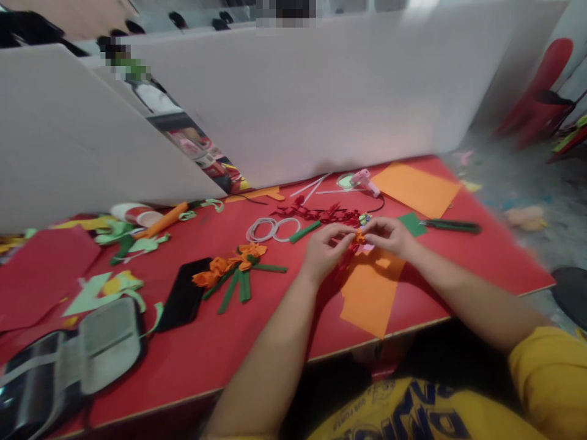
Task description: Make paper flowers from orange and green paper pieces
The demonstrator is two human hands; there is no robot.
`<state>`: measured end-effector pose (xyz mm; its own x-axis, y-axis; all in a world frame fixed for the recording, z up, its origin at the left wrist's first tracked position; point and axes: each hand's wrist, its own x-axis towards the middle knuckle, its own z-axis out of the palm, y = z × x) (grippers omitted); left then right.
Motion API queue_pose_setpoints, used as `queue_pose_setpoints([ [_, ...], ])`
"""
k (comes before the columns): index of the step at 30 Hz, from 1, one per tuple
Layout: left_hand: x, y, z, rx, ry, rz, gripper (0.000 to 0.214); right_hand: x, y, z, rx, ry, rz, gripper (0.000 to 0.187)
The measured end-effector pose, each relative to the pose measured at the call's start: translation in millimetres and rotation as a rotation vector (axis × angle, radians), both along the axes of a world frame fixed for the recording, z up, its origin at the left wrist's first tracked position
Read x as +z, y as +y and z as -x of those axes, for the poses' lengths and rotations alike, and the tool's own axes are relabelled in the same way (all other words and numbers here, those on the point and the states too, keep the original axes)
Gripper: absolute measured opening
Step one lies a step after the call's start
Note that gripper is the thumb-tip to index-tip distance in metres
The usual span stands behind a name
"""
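Note:
My left hand and my right hand meet over the red table, fingers pinched together on a small orange paper flower held between them. Beneath the hands lies an orange paper sheet reaching the table's front edge. Left of my left hand lie finished orange paper flowers with green stems. Behind the hands is a strip of curled red paper.
A pink glue gun, another orange sheet, green paper and green-handled scissors lie at the right. White rings, a black phone, a grey pouch and paper scraps lie left. White partition boards stand behind.

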<state>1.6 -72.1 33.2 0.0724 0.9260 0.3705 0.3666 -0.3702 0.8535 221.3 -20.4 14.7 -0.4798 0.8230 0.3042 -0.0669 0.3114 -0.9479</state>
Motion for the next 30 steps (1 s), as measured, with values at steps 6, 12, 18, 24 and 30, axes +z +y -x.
queue_pose_setpoints([
  [6, -4.0, 0, -2, 0.019, -0.04, 0.051, 0.02, 0.3, -2, 2, -0.036, -0.031, -0.042, 0.032],
  [12, -1.2, -3, -5, -0.045, -0.006, 0.074, 0.02, 4.4, -5, 3, -0.1, -0.135, -0.365, 0.008],
  [18, -4.2, -3, -7, -0.003, 0.023, 0.022, 0.016, 0.3, -5, 4, -0.105, -0.159, -0.584, 0.01],
  [24, -7.6, -3, -8, 0.013, -0.006, 0.032, 0.016, 3.0, -4, 1, -0.12, -0.197, -0.663, 0.016],
  [30, -12.9, -3, -12, 0.072, -0.05, 0.008, 0.017, 4.1, -7, 5, -0.146, -0.142, -0.476, 0.006],
])
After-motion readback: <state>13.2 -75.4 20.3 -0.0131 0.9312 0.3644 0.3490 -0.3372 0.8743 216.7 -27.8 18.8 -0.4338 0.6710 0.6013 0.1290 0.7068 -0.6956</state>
